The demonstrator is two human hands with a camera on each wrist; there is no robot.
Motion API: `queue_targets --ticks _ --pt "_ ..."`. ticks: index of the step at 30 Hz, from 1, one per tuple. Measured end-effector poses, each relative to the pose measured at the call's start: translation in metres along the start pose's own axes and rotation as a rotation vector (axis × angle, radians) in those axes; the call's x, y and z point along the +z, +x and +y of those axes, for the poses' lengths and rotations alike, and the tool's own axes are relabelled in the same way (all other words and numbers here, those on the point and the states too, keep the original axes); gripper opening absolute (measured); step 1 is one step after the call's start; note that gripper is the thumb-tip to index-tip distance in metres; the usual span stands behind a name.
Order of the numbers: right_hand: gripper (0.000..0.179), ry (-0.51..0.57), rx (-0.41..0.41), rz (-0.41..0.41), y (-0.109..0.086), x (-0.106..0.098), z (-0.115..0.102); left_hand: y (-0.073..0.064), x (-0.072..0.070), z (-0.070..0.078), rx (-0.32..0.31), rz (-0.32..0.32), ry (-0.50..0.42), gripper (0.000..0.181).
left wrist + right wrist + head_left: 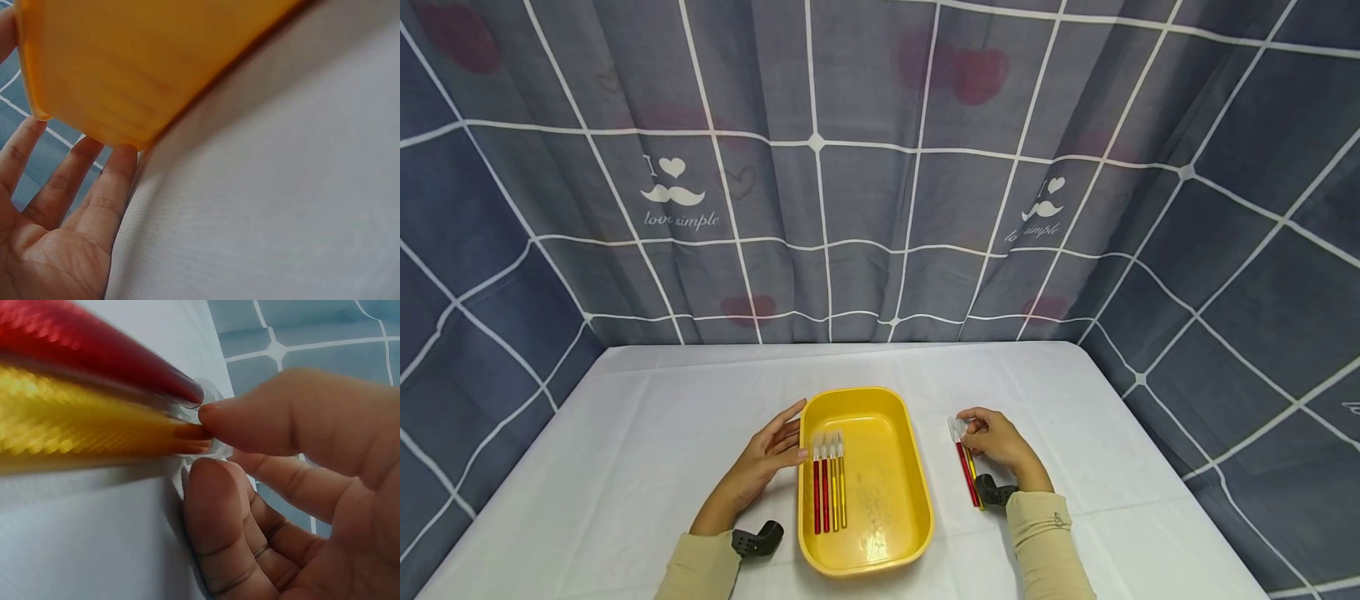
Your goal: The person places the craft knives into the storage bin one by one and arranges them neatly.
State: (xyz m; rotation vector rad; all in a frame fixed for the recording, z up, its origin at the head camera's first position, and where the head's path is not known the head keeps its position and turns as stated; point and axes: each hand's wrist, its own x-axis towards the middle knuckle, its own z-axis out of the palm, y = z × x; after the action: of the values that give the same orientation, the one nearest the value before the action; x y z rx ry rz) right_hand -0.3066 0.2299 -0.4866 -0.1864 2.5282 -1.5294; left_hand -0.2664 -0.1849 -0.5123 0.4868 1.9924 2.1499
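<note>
My left hand lies at the left side of a yellow tray. Its straight fingers touch the tray's outer wall, and the thumb rests at the rim. Inside the tray, along its left, two red craft knives and two gold ones lie side by side, clear caps pointing away from me. To the right of the tray, my right hand pinches the capped end of a gold craft knife. A red craft knife lies alongside it; its cap is partly hidden by the fingers.
White cloth covers the table. A dark blue checked curtain hangs behind the far edge and along both sides. Dark camera mounts sit on both wrists.
</note>
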Motion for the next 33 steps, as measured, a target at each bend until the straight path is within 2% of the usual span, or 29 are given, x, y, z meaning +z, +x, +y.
queue_targets --ticks 7,24,33 --pt "0.042 0.017 -0.004 0.010 -0.001 0.001 -0.002 0.000 0.000 0.001 -0.010 0.009 -0.001 0.088" --pt "0.046 0.113 -0.023 -0.044 -0.006 -0.008 -0.008 -0.001 -0.001 -0.001 -0.006 -0.006 0.001 0.088" --pt "0.048 0.066 -0.033 -0.020 -0.005 -0.009 -0.011 0.000 -0.001 -0.001 -0.008 -0.001 0.009 0.088"
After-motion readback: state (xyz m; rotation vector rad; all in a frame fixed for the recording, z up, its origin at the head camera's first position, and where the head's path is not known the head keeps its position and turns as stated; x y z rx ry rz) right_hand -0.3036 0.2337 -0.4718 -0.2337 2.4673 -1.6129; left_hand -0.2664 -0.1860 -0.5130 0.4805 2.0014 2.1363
